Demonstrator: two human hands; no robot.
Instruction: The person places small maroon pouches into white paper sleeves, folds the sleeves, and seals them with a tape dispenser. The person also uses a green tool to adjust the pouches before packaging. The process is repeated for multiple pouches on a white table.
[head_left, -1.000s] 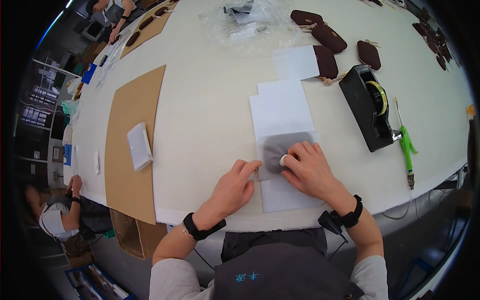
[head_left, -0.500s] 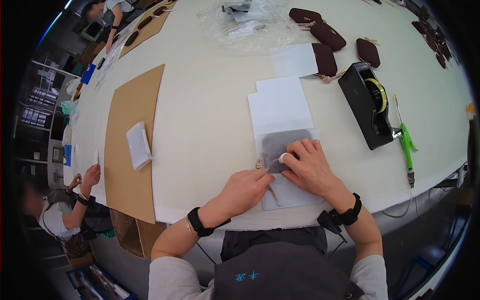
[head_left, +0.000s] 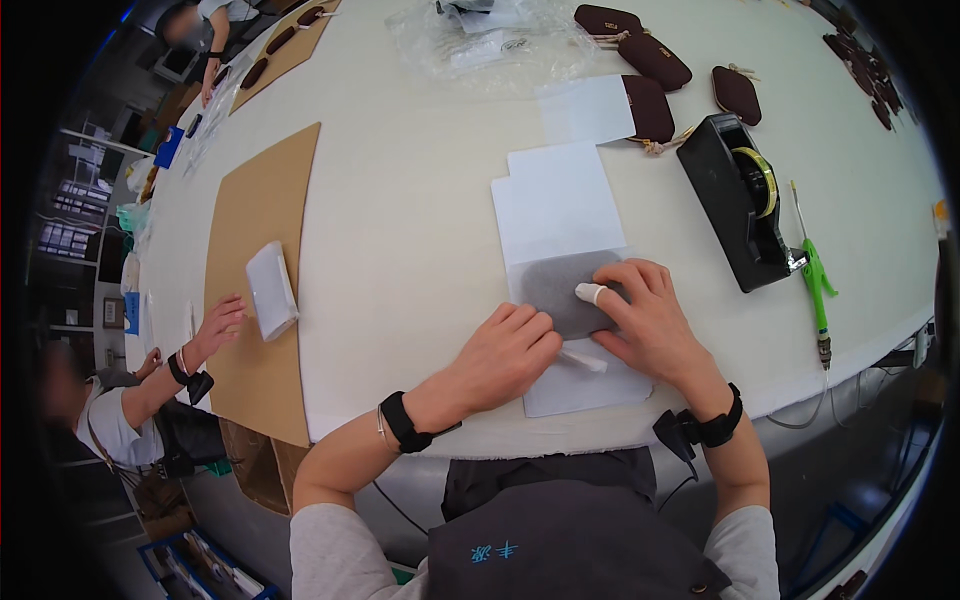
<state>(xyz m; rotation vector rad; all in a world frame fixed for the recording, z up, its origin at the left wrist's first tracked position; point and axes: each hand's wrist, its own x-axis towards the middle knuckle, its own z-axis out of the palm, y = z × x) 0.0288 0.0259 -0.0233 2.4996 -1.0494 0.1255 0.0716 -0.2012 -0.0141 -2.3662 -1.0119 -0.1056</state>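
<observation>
In front of me lies a flat dark pouch, greyed by the translucent sheet or sleeve over it. My left hand is closed at its near left edge, fingers curled. A thin white strip sticks out from its fingertips; its other end is hidden. Over the pouch's right side, my right hand rests with thumb and fingers apart. One of its fingers wears a white finger cot, which touches the sheet. White sheets lie under and beyond the pouch.
A black tape dispenser and a green air gun stand to the right. Brown pouches and clear plastic lie at the back. On the left, a co-worker's hand nears a white packet on cardboard.
The white strip at my left fingertips has swung from pointing toward me to pointing right. My right hand has shifted slightly right. The co-worker's hand has moved toward the white packet.
</observation>
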